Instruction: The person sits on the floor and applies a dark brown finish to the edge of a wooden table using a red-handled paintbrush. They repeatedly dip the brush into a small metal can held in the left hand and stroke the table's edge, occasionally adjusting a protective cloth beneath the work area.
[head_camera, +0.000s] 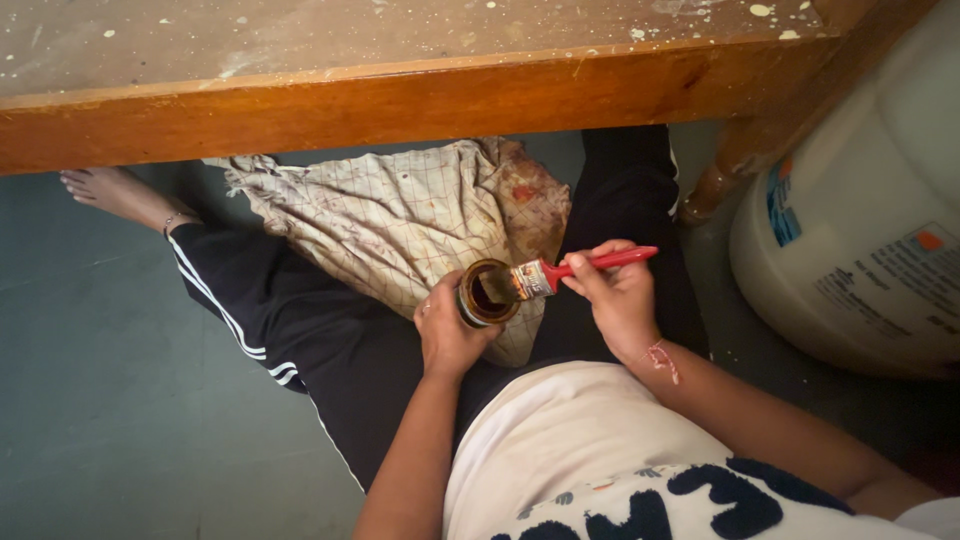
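My left hand (447, 330) grips a small round tin (484, 293) of dark stain, tilted toward my right. My right hand (615, 290) holds a red-handled paintbrush (580, 268), its bristles dipped into the tin's open mouth. Both hands hover over my lap, just above a stained checked cloth (400, 215) spread across my legs in black trousers.
A paint-speckled wooden table edge (400, 100) runs across the top, with its turned leg (735, 165) at the right. Beside the leg stands a large white plastic bucket (870, 230). My bare foot (110, 190) rests on the grey floor (110, 400) at the left.
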